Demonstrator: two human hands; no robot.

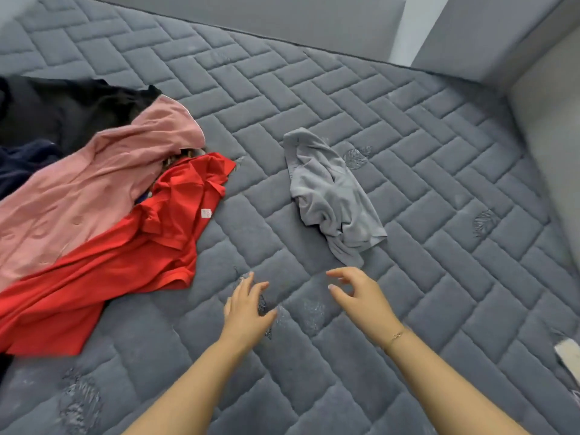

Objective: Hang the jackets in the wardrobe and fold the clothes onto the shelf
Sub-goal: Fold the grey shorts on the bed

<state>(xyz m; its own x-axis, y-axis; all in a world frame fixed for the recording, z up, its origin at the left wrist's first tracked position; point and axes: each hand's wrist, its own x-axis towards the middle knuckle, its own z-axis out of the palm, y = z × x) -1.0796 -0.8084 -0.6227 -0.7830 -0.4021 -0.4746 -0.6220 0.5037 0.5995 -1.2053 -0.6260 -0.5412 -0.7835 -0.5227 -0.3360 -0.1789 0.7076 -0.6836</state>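
A crumpled grey garment (332, 196) lies alone in the middle of the quilted grey mattress (439, 183). At the left lies a heap of clothes: a pink jacket with buttons (94, 189) on top, a red polo shirt (131, 252) beneath it, and black (62, 108) and dark blue (25, 161) garments behind. My left hand (248, 306) hovers over the mattress with fingers extended, holding nothing. My right hand (357, 293) is just short of the grey garment's near end, fingers loosely spread and empty. A thin bracelet sits on that wrist.
A grey padded headboard (282, 23) runs along the far edge of the mattress. A grey upholstered side panel (489, 36) stands at the right, with a lighter surface (552, 120) beyond. Something white (568, 353) lies at the right edge.
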